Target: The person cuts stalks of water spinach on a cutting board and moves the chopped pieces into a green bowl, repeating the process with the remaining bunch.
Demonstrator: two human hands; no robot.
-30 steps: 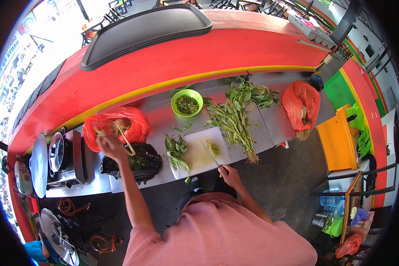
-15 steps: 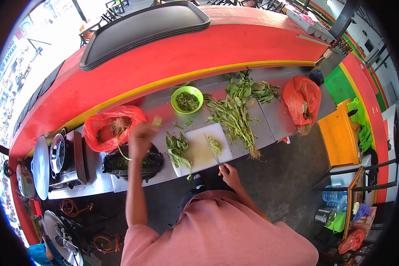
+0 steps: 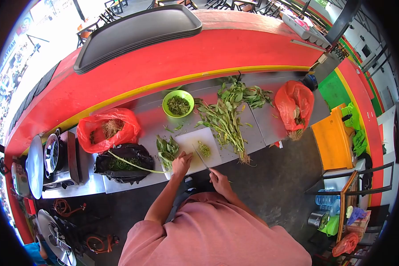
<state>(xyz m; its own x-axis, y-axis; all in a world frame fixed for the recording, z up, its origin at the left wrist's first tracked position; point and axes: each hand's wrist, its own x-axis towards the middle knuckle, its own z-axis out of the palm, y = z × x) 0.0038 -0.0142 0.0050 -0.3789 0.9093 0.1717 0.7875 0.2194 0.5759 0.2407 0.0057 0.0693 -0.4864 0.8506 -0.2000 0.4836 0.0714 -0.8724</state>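
Observation:
My right hand [image 3: 219, 181] is closed around the handle of a kitchen knife [image 3: 201, 157], its blade angled over the white cutting board [image 3: 210, 137]. Chopped green stems [image 3: 204, 150] form a small pile beside the blade. My left hand [image 3: 181, 165], fingers curled, is at the board's left side. From it a long pale-green stem [image 3: 135, 166] stretches left across a black plastic bag [image 3: 125, 170] with chopped greens inside; the hand covers the stem's near end. Leafy greens [image 3: 166, 150] lie against the board's left edge, just beyond my left hand.
A green bowl [image 3: 190, 102] of chopped leaves stands behind the board. Uncut leafy stalks [image 3: 228, 122] lie to its right. Red plastic bags stand left [image 3: 131, 117] and right [image 3: 292, 99]. A stove [image 3: 71, 157] is far left; black trays [image 3: 139, 33] rest on the red ledge.
My left hand has come down and right, from above the black bag to the cutting board. The long stem now lies across the bag. My right hand still holds the knife.

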